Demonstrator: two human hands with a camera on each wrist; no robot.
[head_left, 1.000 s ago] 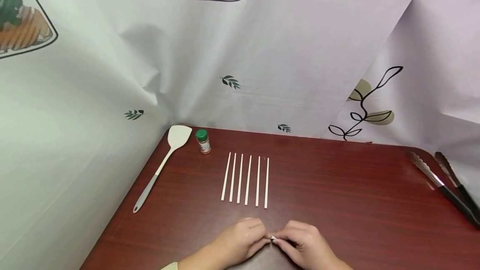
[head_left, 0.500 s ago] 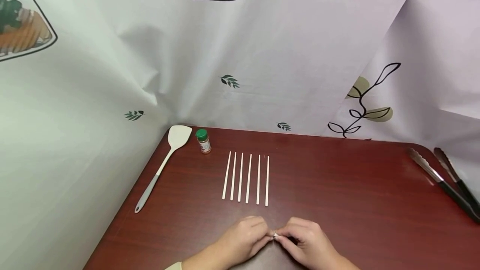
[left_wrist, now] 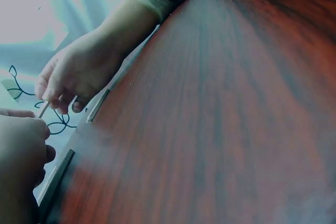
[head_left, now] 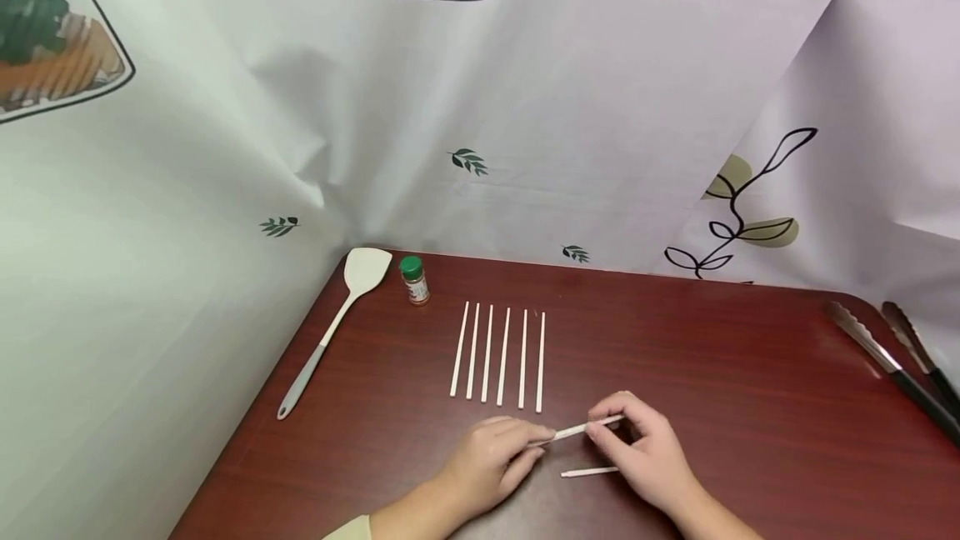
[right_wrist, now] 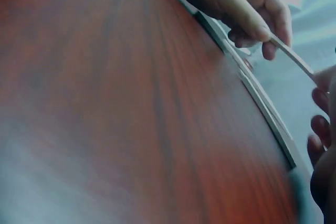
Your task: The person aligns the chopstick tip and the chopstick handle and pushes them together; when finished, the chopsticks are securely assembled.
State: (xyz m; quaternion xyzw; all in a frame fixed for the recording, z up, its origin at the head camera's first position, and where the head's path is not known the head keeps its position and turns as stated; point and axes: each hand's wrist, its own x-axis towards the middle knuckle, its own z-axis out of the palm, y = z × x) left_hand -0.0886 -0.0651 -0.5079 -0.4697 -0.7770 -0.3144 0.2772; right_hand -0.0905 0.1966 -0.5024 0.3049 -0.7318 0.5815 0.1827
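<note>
A thin white stick [head_left: 572,432] slants between my two hands above the table. My left hand [head_left: 487,458] pinches its left end between thumb and fingers. With thumb and fingertips, my right hand [head_left: 643,447] grips the stick near its other end, and a short tip shows past the fingers. A second white stick [head_left: 588,472] lies on the table just below, its right part hidden behind the right hand. In the right wrist view the held stick [right_wrist: 294,59] runs from the left hand's fingertips to the right hand at the frame edge.
Several similar white sticks [head_left: 502,357] lie in a row beyond the hands. Behind them at left are a white spatula [head_left: 339,321] with a grey handle and a green-capped spice jar [head_left: 414,280]. Black-handled tongs [head_left: 900,369] lie at the right edge. Patterned white cloth [head_left: 570,107] hangs behind the table.
The hands, earlier fingertip to fingertip around a small white end, have moved apart and slightly up. A stick now spans between them, and another shows on the table.
</note>
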